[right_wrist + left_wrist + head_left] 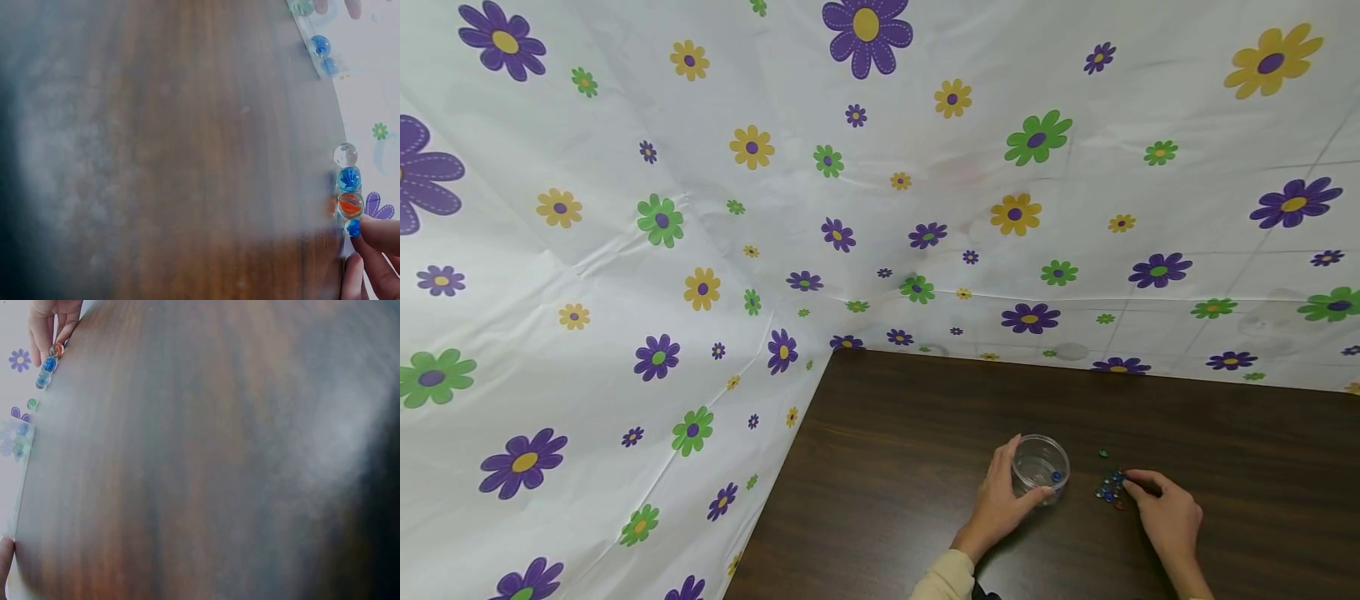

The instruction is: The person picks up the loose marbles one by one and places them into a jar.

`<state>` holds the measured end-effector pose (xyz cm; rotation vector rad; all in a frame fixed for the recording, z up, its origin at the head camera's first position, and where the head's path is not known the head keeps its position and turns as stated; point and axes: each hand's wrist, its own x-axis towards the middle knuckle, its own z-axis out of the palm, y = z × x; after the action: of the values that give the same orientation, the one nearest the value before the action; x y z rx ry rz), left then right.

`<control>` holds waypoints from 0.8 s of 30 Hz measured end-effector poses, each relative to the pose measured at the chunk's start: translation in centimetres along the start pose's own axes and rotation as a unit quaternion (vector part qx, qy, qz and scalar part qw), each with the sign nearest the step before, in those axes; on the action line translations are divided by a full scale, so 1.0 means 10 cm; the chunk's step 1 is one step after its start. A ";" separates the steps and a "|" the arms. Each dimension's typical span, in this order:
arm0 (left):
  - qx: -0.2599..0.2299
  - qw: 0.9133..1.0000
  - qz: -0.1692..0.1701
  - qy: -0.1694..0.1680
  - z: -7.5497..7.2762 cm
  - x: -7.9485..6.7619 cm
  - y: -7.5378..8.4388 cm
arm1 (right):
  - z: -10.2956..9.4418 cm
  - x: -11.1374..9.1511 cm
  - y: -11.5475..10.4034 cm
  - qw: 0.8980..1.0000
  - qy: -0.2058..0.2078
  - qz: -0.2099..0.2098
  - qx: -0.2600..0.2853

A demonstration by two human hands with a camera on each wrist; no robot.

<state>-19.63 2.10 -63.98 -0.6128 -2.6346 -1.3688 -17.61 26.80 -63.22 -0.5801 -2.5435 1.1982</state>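
My left hand [1000,496] grips a clear round plastic cup [1033,468], thumb on the near side and fingers around the left. A blue marble [1056,476] shows inside it, and the right wrist view adds a pale green marble [303,7] in the cup. To the right, a small cluster of glass marbles [1108,492] lies on the table. At its right edge my right hand [1168,512] pinches a blue marble [354,227] between thumb and fingertip. Beside it are an orange-swirled marble [350,205], another blue one and a clear one [345,154].
One green marble [1102,453] lies apart, behind the cluster. Dark wood tabletop [880,467] extends around the hands. A white flowered sheet [880,208] hangs along the table's back and left edges.
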 end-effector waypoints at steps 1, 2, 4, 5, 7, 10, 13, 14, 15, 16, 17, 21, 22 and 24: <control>0.000 1.000 0.000 0.000 0.00 0.00 0.00 | 0.00 0.00 0.00 1.000 -0.002 -0.001 -0.001; 0.000 1.000 0.000 0.001 0.00 0.00 0.00 | 0.00 0.00 0.00 1.000 -0.003 -0.002 -0.003; 0.001 1.000 -0.001 0.001 0.00 0.00 0.00 | -0.01 0.00 0.00 1.000 -0.004 -0.007 -0.004; 0.002 1.000 -0.002 0.001 0.00 0.00 0.00 | 0.00 0.00 0.00 1.000 -0.004 -0.010 -0.005; 0.003 1.000 -0.002 0.002 0.00 0.00 0.01 | 0.00 0.00 0.01 1.000 -0.003 -0.015 -0.007; 0.005 1.000 -0.001 0.002 -0.01 0.00 0.01 | 0.00 0.01 0.02 1.000 -0.004 -0.020 -0.007; 0.005 1.000 0.000 0.002 0.00 0.00 0.01 | 0.00 0.01 0.02 1.000 -0.007 -0.018 -0.008; 0.005 1.000 0.000 0.002 0.00 0.00 0.01 | 0.00 0.01 0.02 1.000 -0.008 -0.021 -0.009; 0.005 1.000 -0.001 0.002 0.00 0.00 0.01 | 0.00 0.01 0.02 1.000 -0.009 -0.026 -0.011; 0.004 1.000 -0.001 0.001 0.00 0.00 0.01 | 0.00 0.01 0.03 0.999 -0.010 -0.032 -0.012; 0.004 1.000 -0.001 0.002 0.00 0.00 0.00 | 0.00 0.01 0.03 0.999 -0.011 -0.037 -0.012; 0.005 1.000 -0.001 0.003 0.01 0.00 0.00 | 0.00 0.00 0.04 0.998 -0.010 -0.061 -0.015; 0.006 1.000 -0.001 0.004 0.01 -0.01 0.00 | 0.00 0.00 0.04 0.998 -0.010 -0.062 -0.014; 0.006 1.000 0.000 0.004 0.00 -0.01 0.00 | 0.00 0.00 0.04 0.998 -0.009 -0.063 -0.014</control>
<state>-19.57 2.13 -64.01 -0.6038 -2.6353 -1.3511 -17.46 27.04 -63.52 -0.4104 -2.5728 1.1317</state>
